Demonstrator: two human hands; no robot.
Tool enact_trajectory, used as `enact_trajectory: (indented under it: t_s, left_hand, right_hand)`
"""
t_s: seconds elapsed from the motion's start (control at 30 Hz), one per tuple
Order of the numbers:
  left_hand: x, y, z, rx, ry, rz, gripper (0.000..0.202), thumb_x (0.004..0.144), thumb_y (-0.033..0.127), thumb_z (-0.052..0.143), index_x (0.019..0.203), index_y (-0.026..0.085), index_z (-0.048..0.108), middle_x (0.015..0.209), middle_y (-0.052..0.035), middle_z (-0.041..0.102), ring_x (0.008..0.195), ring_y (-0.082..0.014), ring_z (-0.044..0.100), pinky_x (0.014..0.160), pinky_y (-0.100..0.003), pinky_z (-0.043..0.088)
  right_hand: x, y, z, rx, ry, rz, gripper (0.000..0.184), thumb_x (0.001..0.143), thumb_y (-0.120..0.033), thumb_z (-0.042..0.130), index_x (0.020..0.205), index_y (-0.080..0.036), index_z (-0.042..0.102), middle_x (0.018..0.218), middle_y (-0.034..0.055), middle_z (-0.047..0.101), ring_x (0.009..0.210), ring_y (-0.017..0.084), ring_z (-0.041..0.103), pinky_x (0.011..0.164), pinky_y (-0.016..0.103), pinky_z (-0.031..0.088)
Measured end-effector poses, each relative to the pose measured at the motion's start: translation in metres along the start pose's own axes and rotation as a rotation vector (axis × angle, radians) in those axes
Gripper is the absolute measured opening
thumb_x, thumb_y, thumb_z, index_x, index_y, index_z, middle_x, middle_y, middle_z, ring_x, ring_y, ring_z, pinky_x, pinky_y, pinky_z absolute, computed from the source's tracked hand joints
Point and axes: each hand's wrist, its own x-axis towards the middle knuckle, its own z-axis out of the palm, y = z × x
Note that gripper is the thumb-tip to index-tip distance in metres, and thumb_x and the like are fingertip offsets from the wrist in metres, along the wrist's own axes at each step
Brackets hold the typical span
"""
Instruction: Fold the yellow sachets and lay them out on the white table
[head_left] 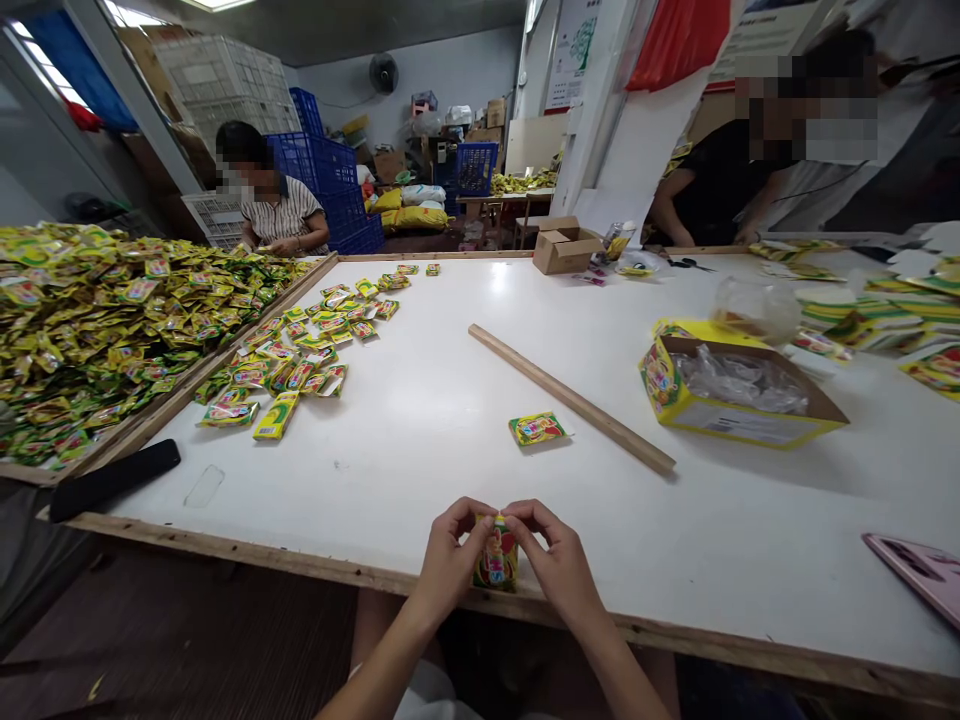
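Both my hands pinch the top end of a small yellow and green printed box (496,562) at the table's front edge. My left hand (452,555) grips its upper left corner between thumb and fingers. On the upper right corner, my right hand (551,560) is closed the same way. The box stands roughly upright with its printed face toward me; its back is hidden. Farther off on the white table (420,490) lies a similar small packet (538,429), flat and apart from my hands.
A wooden strip (570,398) lies diagonally across the table. Right of it stands an open yellow carton (742,390) with clear plastic inside. Small packets (300,350) are scattered at left, beside a large heap (135,320). Phones (112,480) lie near both front corners. Two people sit opposite.
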Motion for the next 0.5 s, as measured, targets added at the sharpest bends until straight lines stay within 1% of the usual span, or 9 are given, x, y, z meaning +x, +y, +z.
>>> enact_trajectory:
  t_s: [0.07,0.13,0.27,0.33,0.37,0.4,0.47,0.5]
  left_hand:
    - [-0.001,-0.002,-0.004,0.032,-0.021,0.028,0.015,0.085,0.028,0.061,0.090,0.016,0.069,0.087,-0.0057,0.069,0.084,-0.0190,0.062,0.076,-0.028,0.048]
    - [-0.002,-0.004,-0.007,0.076,-0.029,0.065,0.013,0.085,0.026,0.061,0.089,0.017,0.070,0.088,-0.0062,0.070,0.087,-0.0201,0.063,0.079,-0.029,0.048]
    - [-0.003,-0.004,-0.005,0.149,-0.011,0.122,0.014,0.087,0.024,0.058,0.087,0.017,0.070,0.085,-0.0058,0.069,0.084,-0.0197,0.063,0.077,-0.030,0.049]
    - [-0.002,-0.001,0.000,0.171,-0.038,0.139,0.015,0.089,0.025,0.055,0.089,0.018,0.069,0.086,-0.0059,0.069,0.084,-0.0195,0.063,0.076,-0.030,0.050]
    - [-0.001,0.000,0.003,0.175,-0.070,0.147,0.016,0.090,0.025,0.054,0.092,0.018,0.069,0.088,-0.0061,0.069,0.085,-0.0194,0.064,0.077,-0.030,0.050]
    - [0.002,0.001,0.006,0.179,-0.112,0.156,0.018,0.090,0.026,0.053,0.098,0.019,0.067,0.090,-0.0063,0.069,0.086,-0.0192,0.064,0.078,-0.030,0.050]
    - [0.015,0.004,0.014,0.206,-0.189,0.180,0.024,0.091,0.028,0.052,0.112,0.020,0.061,0.098,-0.0070,0.068,0.087,-0.0188,0.064,0.080,-0.031,0.051]
    - [0.025,0.004,0.018,0.242,-0.207,0.198,0.029,0.090,0.028,0.053,0.118,0.021,0.058,0.102,-0.0075,0.067,0.088,-0.0190,0.063,0.081,-0.032,0.051]
  right_hand:
    - [-0.007,0.004,0.001,0.041,-0.005,-0.008,0.026,0.089,-0.044,0.057,0.092,-0.020,0.066,0.091,0.0054,0.065,0.086,0.022,0.061,0.076,0.029,0.049]
    - [-0.012,0.006,0.005,0.081,0.004,-0.011,0.025,0.089,-0.043,0.058,0.095,-0.020,0.066,0.091,0.0055,0.065,0.087,0.022,0.062,0.076,0.029,0.051]
    - [-0.014,0.004,0.018,0.096,0.060,-0.029,0.026,0.089,-0.044,0.058,0.091,-0.019,0.066,0.087,0.0057,0.066,0.083,0.022,0.064,0.075,0.030,0.052]
    - [-0.018,0.001,0.016,0.063,0.116,-0.040,0.027,0.089,-0.045,0.057,0.091,-0.019,0.066,0.087,0.0062,0.067,0.082,0.022,0.064,0.074,0.030,0.053]
    - [-0.023,0.000,0.010,0.030,0.168,-0.045,0.028,0.089,-0.046,0.056,0.092,-0.019,0.066,0.089,0.0065,0.067,0.083,0.023,0.064,0.074,0.030,0.053]
    - [-0.030,0.000,0.000,-0.020,0.250,-0.044,0.029,0.089,-0.047,0.056,0.093,-0.020,0.066,0.091,0.0068,0.067,0.084,0.023,0.063,0.074,0.030,0.053]
    - [-0.053,0.001,-0.031,-0.158,0.473,-0.016,0.032,0.087,-0.050,0.058,0.099,-0.021,0.065,0.099,0.0070,0.066,0.087,0.024,0.062,0.075,0.030,0.052]
    - [-0.067,0.002,-0.051,-0.238,0.620,0.012,0.035,0.087,-0.051,0.059,0.104,-0.021,0.064,0.103,0.0069,0.064,0.088,0.024,0.061,0.073,0.029,0.052]
